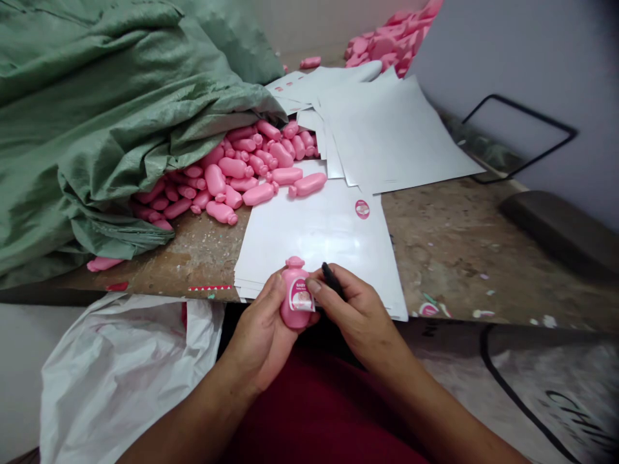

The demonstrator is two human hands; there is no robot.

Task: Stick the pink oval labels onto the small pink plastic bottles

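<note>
My left hand (261,335) is wrapped round a small pink bottle (293,319), held upright just off the table's front edge. On the bottle's front sits an oval sticker (300,293) printed "BABY", its lower right part standing off the curve. My right hand (355,309) is closed round a black pen-like tool (331,280), its thumb touching the sticker's right edge. Beyond both hands lies a white sticker sheet (309,225) with one oval sticker (362,209) on its right side. Whatever the fingers behind the bottle do is hidden.
A green sack (120,116) at left spills many pink bottles (235,167) onto the worn table (445,245). More white sheets (396,129) lie behind. Pink pieces (387,42) are heaped at the back. A black metal frame (527,116) stands right; a white bag (130,367) hangs below left.
</note>
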